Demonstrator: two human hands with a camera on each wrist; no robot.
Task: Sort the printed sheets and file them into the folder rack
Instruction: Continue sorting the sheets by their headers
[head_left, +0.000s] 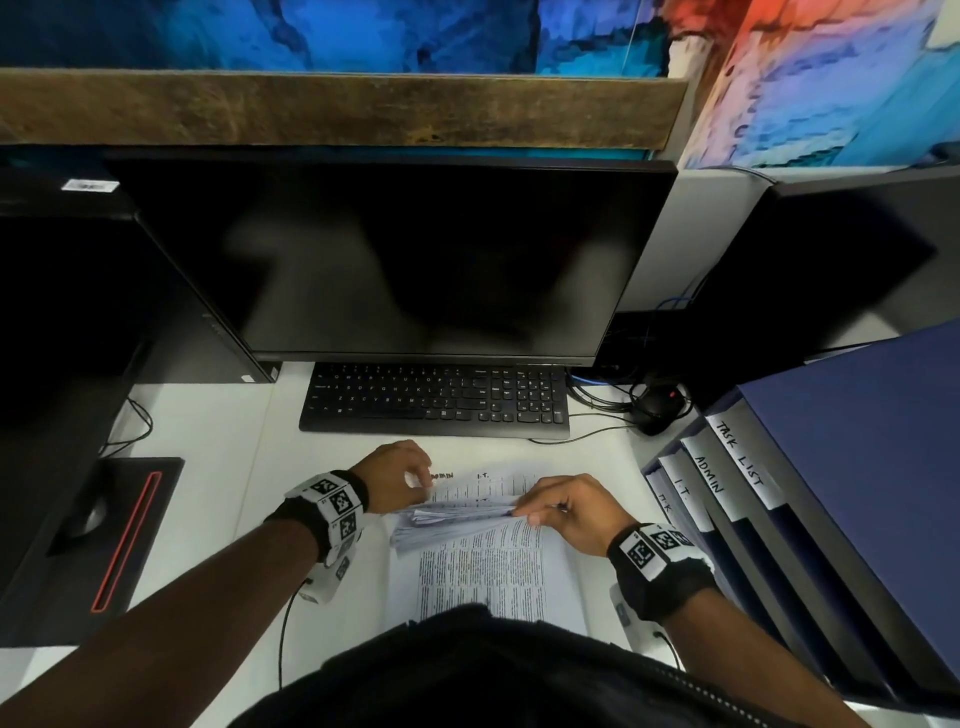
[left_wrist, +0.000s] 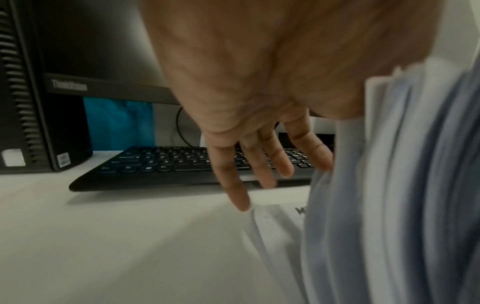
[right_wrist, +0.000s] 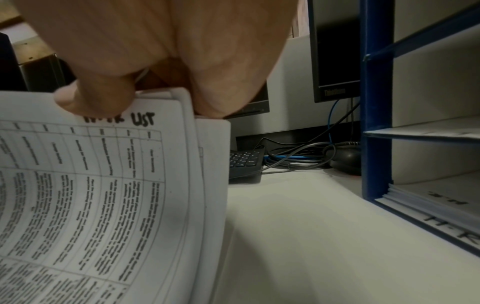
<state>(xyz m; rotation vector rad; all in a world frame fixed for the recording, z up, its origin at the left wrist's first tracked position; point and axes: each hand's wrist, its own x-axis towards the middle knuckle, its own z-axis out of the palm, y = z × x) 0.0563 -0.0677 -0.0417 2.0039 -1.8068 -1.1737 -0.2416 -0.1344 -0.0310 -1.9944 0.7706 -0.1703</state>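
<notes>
Our right hand (head_left: 566, 512) pinches the stack of sheets (head_left: 467, 512) at its raised far edge, long axis running toward the keyboard (head_left: 436, 397); our left hand (head_left: 397, 475) pinches the opposite corner.

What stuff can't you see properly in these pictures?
- Small print on the printed sheets: too tiny to read in the head view, blurred in the right wrist view.
- Start of the handwritten heading: the right hand's thumb covers it; only "LIST" reads.
- Lowest folder rack label: cut short in the head view by the right hand.
- Left hand grip: motion blur smears the lifted pages in the left wrist view.
</notes>
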